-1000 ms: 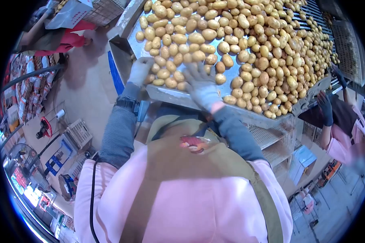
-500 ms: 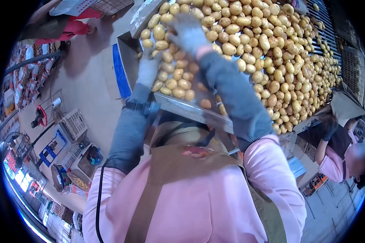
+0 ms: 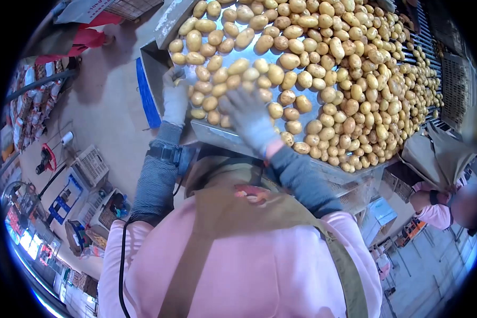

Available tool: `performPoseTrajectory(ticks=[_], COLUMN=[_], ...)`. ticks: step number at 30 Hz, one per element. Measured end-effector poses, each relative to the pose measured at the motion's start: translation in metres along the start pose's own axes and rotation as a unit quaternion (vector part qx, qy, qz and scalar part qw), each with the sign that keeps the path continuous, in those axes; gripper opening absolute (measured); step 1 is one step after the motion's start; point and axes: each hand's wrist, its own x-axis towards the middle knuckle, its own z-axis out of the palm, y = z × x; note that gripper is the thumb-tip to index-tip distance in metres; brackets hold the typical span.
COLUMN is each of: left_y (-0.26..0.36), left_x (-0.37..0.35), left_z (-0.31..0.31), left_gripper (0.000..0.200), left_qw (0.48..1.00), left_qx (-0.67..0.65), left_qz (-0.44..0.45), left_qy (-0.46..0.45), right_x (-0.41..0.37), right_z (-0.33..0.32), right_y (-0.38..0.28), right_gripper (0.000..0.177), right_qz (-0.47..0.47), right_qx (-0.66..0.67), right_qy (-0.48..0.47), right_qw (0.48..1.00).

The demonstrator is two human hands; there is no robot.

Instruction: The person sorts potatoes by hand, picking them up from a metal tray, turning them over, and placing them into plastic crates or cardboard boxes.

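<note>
My right hand [image 3: 249, 117] lies spread flat on the potatoes [image 3: 290, 61], hiding those beneath. My left hand [image 3: 175, 98] sits beside it at a corner of the tray [image 3: 222, 138]; whether it grips anything I cannot tell.

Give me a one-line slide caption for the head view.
Grey-gloved right hand spread on yellow-brown potatoes covering a shiny metal sorting table; grey-gloved left hand at its corner.

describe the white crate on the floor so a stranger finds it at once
Start at the metal table heaped with potatoes, then drop to the floor beside the person's left sleeve. The crate is the white latticed box, unlike the red tool nearby.
</note>
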Motion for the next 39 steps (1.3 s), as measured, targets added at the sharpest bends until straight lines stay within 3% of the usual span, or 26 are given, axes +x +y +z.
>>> performPoseTrajectory(ticks=[2,3,4,6,8,9,12,13,14,15,17,18,20,21,22,24,26,27,29,30,31,33,34,36,38,39], left_y=[-0.017,-0.030,-0.024,0.004,0.035,0.044,0.027,0.002,-0.001,-0.003,-0.005,-0.004,-0.002,0.012,0.021,0.031,0.004,0.000,0.027,0.033,0.039,0.050,0.050,0.050,0.048,0.044], left_x=[0.011,0.021,0.020,0.014,0.009,0.010,0.010,0.015,0.014,0.008,0.004,0.002,-0.002,-0.008,-0.009,-0.006,0.009,0.015,0.003,-0.003,-0.004,-0.004,-0.011,-0.016,-0.016,-0.015], left_z=[-0.001,-0.010,-0.010,-0.002,0.013,0.017,0.019,0.014,0.005,-0.002,-0.015,-0.013,0.002,0.010,0.011,0.011,-0.002,-0.006,-0.009,-0.005,0.002,0.024,0.031,0.026,0.015,0.008], left_gripper=[0.048,0.055,0.054,0.053,0.051,0.050,0.056,0.051,0.049,0.047,0.040,0.039,0.039,0.042,0.043,0.046,0.045,0.043,0.038,0.040,0.041,0.051,0.059,0.063,0.054,0.040], left_qw=[0.992,0.991,0.990,0.987,0.995,0.996,0.999,0.999,0.999,0.999,0.997,0.998,0.998,0.997,0.992,0.954,0.949,0.948,0.923,0.918,0.909,0.869,0.821,0.794,0.818,0.810], left_qx=[-0.124,-0.117,-0.127,-0.151,-0.075,-0.037,-0.042,-0.024,-0.028,-0.034,-0.012,-0.025,-0.052,-0.013,0.082,0.270,0.265,0.269,0.317,0.303,0.283,0.284,0.382,0.439,0.429,0.442], left_qz=[0.019,-0.002,-0.008,-0.024,-0.061,-0.077,-0.013,0.041,0.029,0.016,0.005,0.012,0.031,0.079,0.096,0.131,0.168,0.167,0.209,0.256,0.307,0.393,0.412,0.403,0.368,0.376], left_qy=[-0.012,-0.070,-0.061,-0.044,-0.010,0.008,0.029,0.020,-0.009,-0.040,-0.081,-0.058,-0.014,0.003,0.005,0.012,0.020,0.029,0.057,0.025,-0.006,-0.094,-0.099,-0.118,-0.109,-0.086], right_x=[0.027,0.058,0.084,0.104,0.131,0.131,0.080,0.054,0.021,-0.007,-0.044,-0.051,-0.045,-0.037,-0.016,0.004,0.058,0.068,0.077,0.077,0.078,0.062,0.046,-0.008,-0.059,-0.085], right_z=[-0.004,-0.025,-0.039,-0.023,-0.010,-0.017,0.019,0.008,0.015,0.014,-0.012,-0.021,-0.017,-0.019,-0.027,-0.013,-0.041,-0.052,-0.046,-0.038,-0.022,-0.010,-0.012,-0.007,-0.024,-0.025], right_y=[0.031,0.044,0.061,0.106,0.084,0.056,0.014,0.001,0.000,0.007,0.023,0.023,0.013,0.003,-0.006,0.012,0.054,0.086,0.126,0.133,0.118,0.078,0.054,0.035,0.027,0.030], right_gripper=[0.039,0.042,0.044,0.047,0.056,0.061,0.057,0.056,0.058,0.066,0.069,0.071,0.072,0.073,0.063,0.053,0.055,0.052,0.050,0.052,0.058,0.060,0.059,0.059,0.066,0.067], right_qz=[0.068,0.133,0.197,0.106,0.132,0.143,0.033,0.014,0.014,0.022,0.149,0.209,0.208,0.209,0.145,-0.028,0.155,0.248,0.276,0.211,0.194,0.149,0.109,0.098,0.211,0.251], right_qx=[0.043,0.021,-0.002,-0.081,-0.186,-0.131,-0.038,-0.067,-0.064,-0.039,-0.057,-0.064,-0.079,-0.088,-0.010,0.021,0.008,0.026,-0.064,-0.173,-0.217,-0.172,-0.166,-0.098,-0.103,-0.125], right_qy=[-0.074,-0.139,-0.204,0.090,0.029,-0.041,-0.030,-0.063,-0.062,-0.066,-0.030,-0.014,-0.020,-0.023,-0.071,-0.034,-0.202,-0.077,0.090,0.131,0.122,0.021,-0.020,0.005,0.011,0.034], right_qw=[0.994,0.981,0.959,0.987,0.973,0.980,0.998,0.996,0.996,0.997,0.987,0.976,0.975,0.974,0.987,0.999,0.967,0.965,0.955,0.953,0.949,0.974,0.980,0.990,0.972,0.959])
